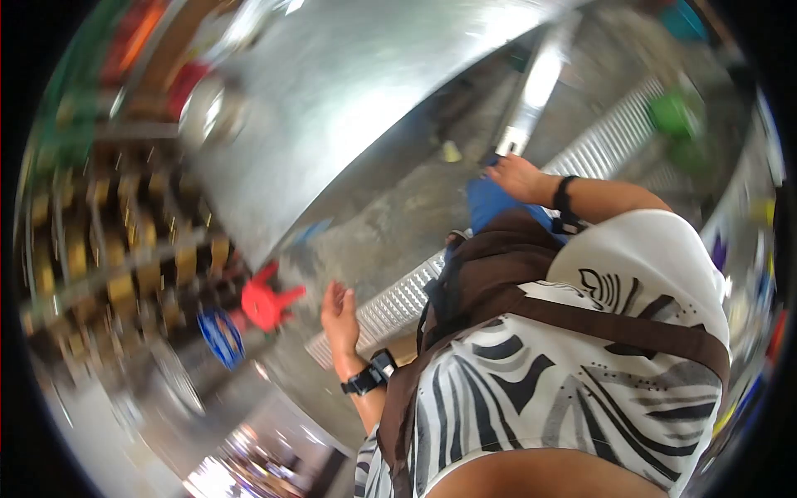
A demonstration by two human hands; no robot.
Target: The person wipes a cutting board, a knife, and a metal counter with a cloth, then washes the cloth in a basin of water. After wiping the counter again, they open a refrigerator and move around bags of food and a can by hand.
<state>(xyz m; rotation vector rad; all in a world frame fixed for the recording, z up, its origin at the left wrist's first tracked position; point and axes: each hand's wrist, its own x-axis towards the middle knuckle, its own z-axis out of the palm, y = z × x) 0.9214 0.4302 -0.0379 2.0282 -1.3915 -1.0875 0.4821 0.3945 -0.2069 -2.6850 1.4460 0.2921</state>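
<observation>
My left hand (339,319) hangs in the air with its fingers loosely stretched and nothing in it; a black watch (365,375) is on that wrist. On the floor near it is a red plastic stool (267,300). My right hand (519,178), with a black band (564,197) on the wrist, is curled beside my blue-clad leg (490,202). Its fingers meet the near end of a long, shiny metal strip (535,87). Whether they grip this strip or it only stands behind them, I cannot make out. A brown apron (506,257) covers my front.
A large metal tabletop (332,108) spans the upper view, with a round metal bowl (213,109) at its left. Slotted drain grating (386,309) crosses the concrete floor. Blurred racks (124,241) line the left. A green container (674,116) stands at right.
</observation>
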